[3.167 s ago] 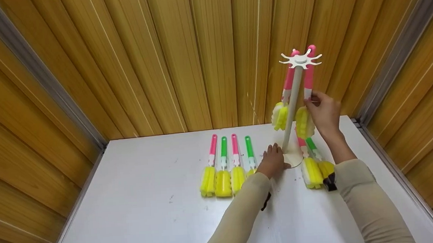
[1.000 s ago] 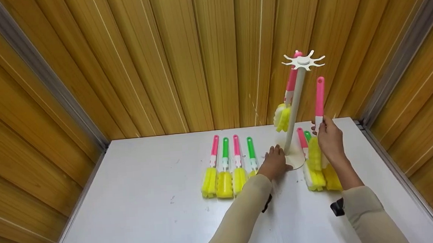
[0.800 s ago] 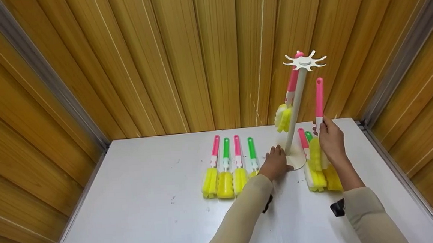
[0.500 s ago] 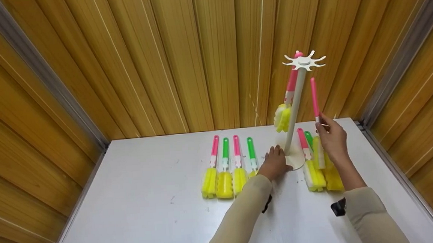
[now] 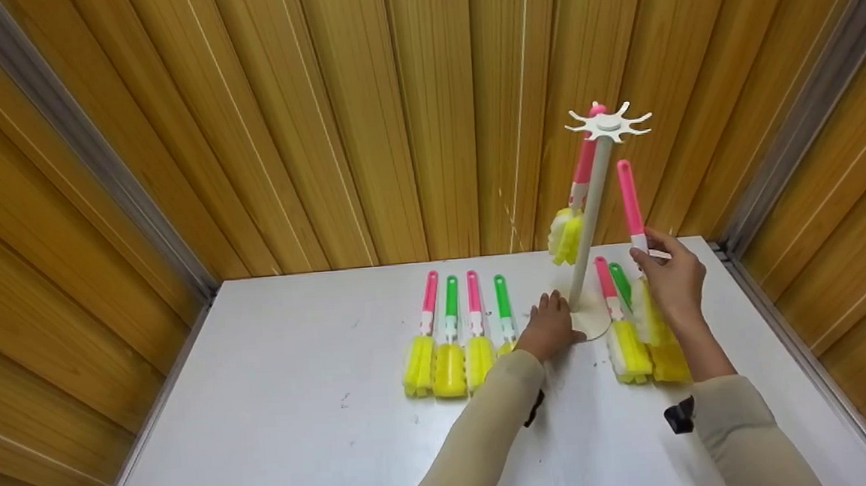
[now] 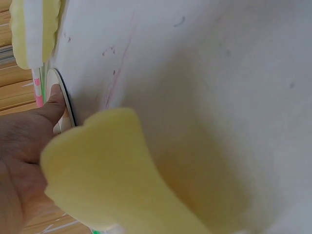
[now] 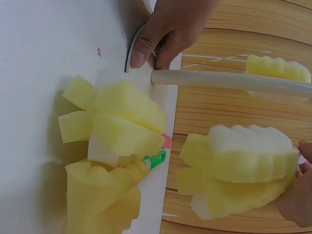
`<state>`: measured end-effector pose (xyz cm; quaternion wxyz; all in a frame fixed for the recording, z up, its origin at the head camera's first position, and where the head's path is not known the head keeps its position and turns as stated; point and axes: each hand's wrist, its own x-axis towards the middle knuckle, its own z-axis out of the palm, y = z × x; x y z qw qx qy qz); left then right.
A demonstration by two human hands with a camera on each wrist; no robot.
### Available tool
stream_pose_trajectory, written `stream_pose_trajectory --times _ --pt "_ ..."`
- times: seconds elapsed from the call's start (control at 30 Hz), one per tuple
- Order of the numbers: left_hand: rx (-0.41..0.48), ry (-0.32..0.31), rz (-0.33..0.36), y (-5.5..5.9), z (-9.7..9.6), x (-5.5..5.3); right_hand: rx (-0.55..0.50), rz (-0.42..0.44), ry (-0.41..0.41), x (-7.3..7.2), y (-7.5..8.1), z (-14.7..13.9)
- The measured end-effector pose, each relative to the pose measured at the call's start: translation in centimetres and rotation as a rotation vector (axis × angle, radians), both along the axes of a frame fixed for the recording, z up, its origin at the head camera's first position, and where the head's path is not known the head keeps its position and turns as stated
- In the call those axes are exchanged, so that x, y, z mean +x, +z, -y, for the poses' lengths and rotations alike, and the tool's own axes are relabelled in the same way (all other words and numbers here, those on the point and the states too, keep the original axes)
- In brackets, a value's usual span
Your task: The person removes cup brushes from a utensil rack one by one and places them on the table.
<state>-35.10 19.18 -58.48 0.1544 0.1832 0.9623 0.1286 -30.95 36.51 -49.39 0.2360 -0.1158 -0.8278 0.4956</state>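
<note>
My right hand (image 5: 674, 277) pinches a pink-handled sponge brush (image 5: 629, 197) by its white neck, its handle pointing up, right of a white stand (image 5: 592, 218). The brush is off the stand's hooked top; its yellow-and-white sponge head (image 7: 243, 170) shows in the right wrist view. My left hand (image 5: 547, 326) rests on the stand's round base (image 5: 596, 323), its thumb (image 6: 57, 100) pressing the rim in the left wrist view. Another pink brush (image 5: 585, 170) hangs from the back of the stand's top.
Left of the stand, several pink and green brushes (image 5: 450, 370) lie in a row on the white table (image 5: 284, 387); my left arm partly covers one. A pink brush (image 5: 629, 351) and a green one (image 5: 620, 282) lie below the held brush. Wood-patterned walls (image 5: 358, 127) surround the table.
The right hand's brush, at the stand's top about three seconds ago, has come off and moved down and right. Lately my right hand has turned it slightly. The left hand has stayed on the base.
</note>
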Motion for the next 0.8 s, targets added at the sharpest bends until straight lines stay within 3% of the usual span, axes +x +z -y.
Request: stream_pose_trajectory --times 0.47,0.67,0.8 --pt "-0.019 -0.013 -0.024 -0.1 0.1 -0.1 0.024 0.054 0.003 0.4 0.2 -0.7" --pt "0.009 0.002 0.0 -0.2 0.0 -0.2 0.074 0.017 -0.017 0.5 -0.1 -1.2" --pt "0.044 0.01 0.023 -0.1 0.1 -0.1 0.076 0.041 -0.013 0.7 0.0 -1.5"
